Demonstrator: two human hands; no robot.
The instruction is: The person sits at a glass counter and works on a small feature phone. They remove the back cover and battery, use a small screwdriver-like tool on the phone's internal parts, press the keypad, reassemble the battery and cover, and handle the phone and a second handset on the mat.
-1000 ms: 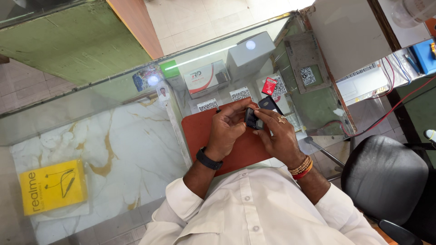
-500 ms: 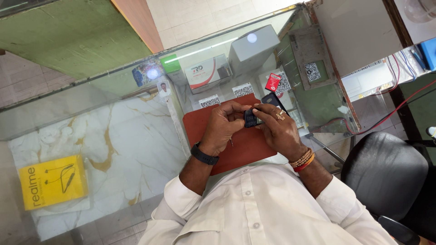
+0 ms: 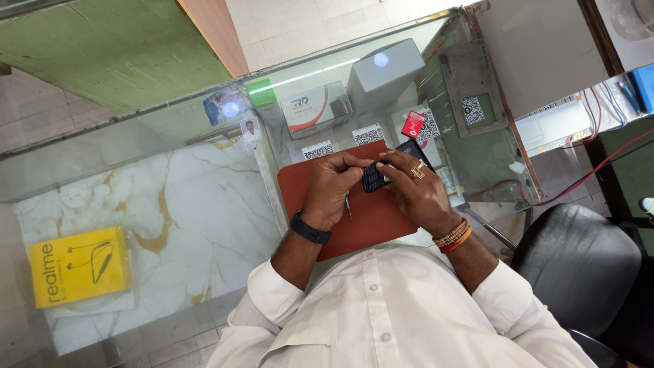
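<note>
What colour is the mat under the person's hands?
The mat is a reddish-brown, rust colour; the head view shows it.

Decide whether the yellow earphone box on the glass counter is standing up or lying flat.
Lying flat: the yellow earphone box shows its broad printed face upward on the glass counter.

I have one view only, from the camera on the person's head, looking almost straight down past the white shirt (image 3: pixel 381 320) onto the glass table (image 3: pixel 170 177). It sits close: the left hand (image 3: pixel 332 191) and right hand (image 3: pixel 417 191) fall near the middle of my picture, over a red mat (image 3: pixel 368 228). The frame is turned, so the table's far edge runs slantwise along the top, and a black chair (image 3: pixel 579 266) fills the lower right corner.
</note>
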